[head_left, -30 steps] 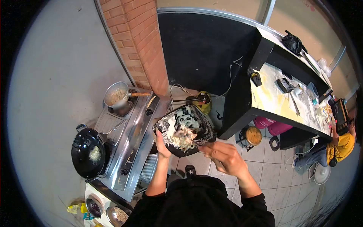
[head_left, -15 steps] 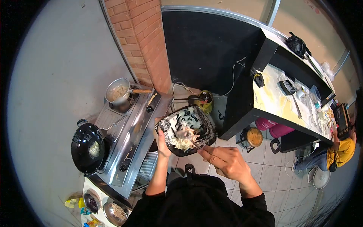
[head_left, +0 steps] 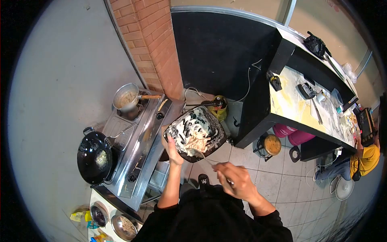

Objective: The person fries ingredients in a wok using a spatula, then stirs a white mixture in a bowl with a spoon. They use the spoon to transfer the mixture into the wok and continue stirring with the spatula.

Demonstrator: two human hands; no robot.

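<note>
My left hand (head_left: 174, 152) grips the left edge of a black square bowl (head_left: 217, 143), which is tilted so its inside faces me. White creamy batter coats the bowl's walls, and a clump of pale battered strips (head_left: 197, 140) lies in its lower part. In my right hand (head_left: 237, 180) is the handle of a metal spoon (head_left: 196, 153); its head rests at the bowl's near rim, beside the clump. Left of the bowl, a black wok (head_left: 90, 161) on the stove holds one pale battered portion (head_left: 101, 158) in oil.
A steel gas stove (head_left: 141, 145) stands at left, with a saucepan (head_left: 127, 97) on its far burner. Bowls of ingredients (head_left: 123, 227) sit at lower left. A cluttered counter (head_left: 298, 107) and a stool (head_left: 271, 145) are at right. Farther right, a person in yellow (head_left: 365, 163) works.
My right hand has drawn back toward me and down, bringing the spoon from the bowl's middle to its near rim. The bowl has shifted slightly left and up.
</note>
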